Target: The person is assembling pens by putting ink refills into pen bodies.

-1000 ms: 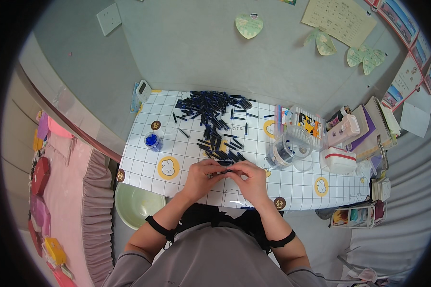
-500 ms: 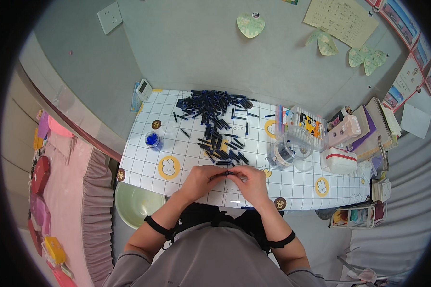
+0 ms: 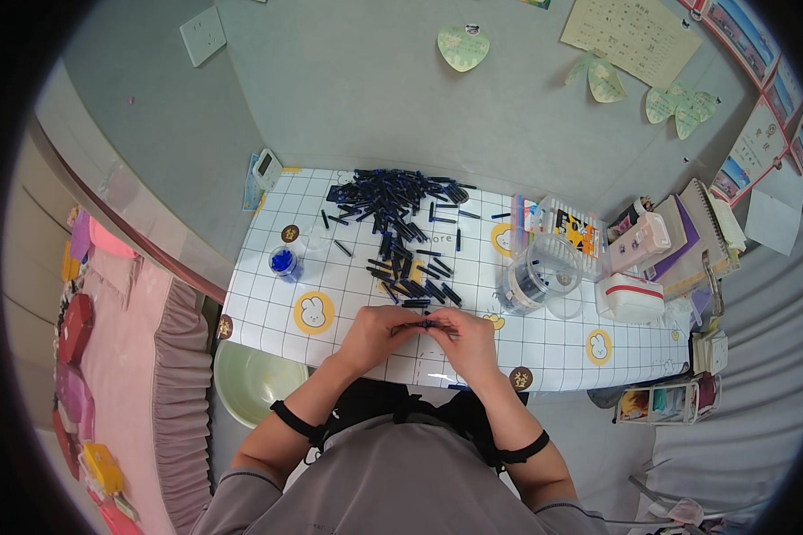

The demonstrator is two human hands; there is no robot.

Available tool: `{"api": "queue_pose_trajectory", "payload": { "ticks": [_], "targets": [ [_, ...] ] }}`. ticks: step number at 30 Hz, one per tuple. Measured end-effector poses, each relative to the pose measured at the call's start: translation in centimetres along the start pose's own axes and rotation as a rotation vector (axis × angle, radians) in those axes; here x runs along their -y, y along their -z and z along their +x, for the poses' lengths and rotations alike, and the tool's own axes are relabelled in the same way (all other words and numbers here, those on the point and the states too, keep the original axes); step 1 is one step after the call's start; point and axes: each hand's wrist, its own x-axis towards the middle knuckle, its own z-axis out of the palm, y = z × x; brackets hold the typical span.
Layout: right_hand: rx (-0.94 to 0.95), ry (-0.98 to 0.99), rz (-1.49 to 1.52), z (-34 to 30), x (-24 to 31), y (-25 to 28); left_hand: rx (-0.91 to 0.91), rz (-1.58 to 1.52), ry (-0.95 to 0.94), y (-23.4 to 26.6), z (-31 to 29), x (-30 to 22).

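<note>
My left hand (image 3: 376,335) and my right hand (image 3: 466,341) meet at the front of the desk. Their fingertips pinch a small dark ink cartridge (image 3: 427,324) between them, mostly hidden by the fingers. Just beyond lie loose dark blue-black ink cartridges (image 3: 412,290), which run back to a large heap (image 3: 391,192) by the wall. To the left stands a small clear jar (image 3: 286,266) with bright blue bits in it. On the right, a clear plastic tub (image 3: 524,290) leans tilted, with some dark cartridges inside.
The desk (image 3: 366,294) has a white grid cover. At its right stand a clear box of pens (image 3: 569,234), a white pouch (image 3: 632,297) and upright notebooks (image 3: 694,241). A small white timer (image 3: 267,168) sits at the back left. Below the left edge is a green basin (image 3: 257,383).
Both hands stay in place, pinching the same cartridge, with only slight finger movement. The view has shifted a little; the heap, jar and tub look unchanged.
</note>
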Motion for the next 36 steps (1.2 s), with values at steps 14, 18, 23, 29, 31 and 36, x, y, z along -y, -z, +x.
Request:
{"api": "queue_pose_trajectory", "payload": {
  "ticks": [14, 18, 23, 29, 31, 36],
  "targets": [
    [-0.031, -0.044, 0.084, -0.5, 2.1, 1.9, -0.016, -0.025, -0.087, 0.5, 0.5, -2.7],
    [-0.123, 0.017, 0.080, -0.3, 4.7, 5.1, -0.016, -0.024, -0.177, 0.8, 2.4, -6.4],
    [-0.230, 0.055, 0.073, -0.6, 6.9, 9.8, -0.052, -0.012, -0.335, -0.2, 5.5, -11.0],
    [-0.407, 0.108, 0.036, -0.4, 6.7, 14.8, -0.169, 0.027, -0.515, -3.4, 10.1, -13.3],
    [-0.435, 0.112, 0.025, -0.3, 6.3, 16.3, -0.194, 0.008, -0.506, -4.5, 11.5, -14.3],
    [-0.536, 0.114, 0.035, 0.1, 5.4, 18.4, -0.222, 0.098, -0.545, -6.9, 13.8, -14.4]
  ]
}}
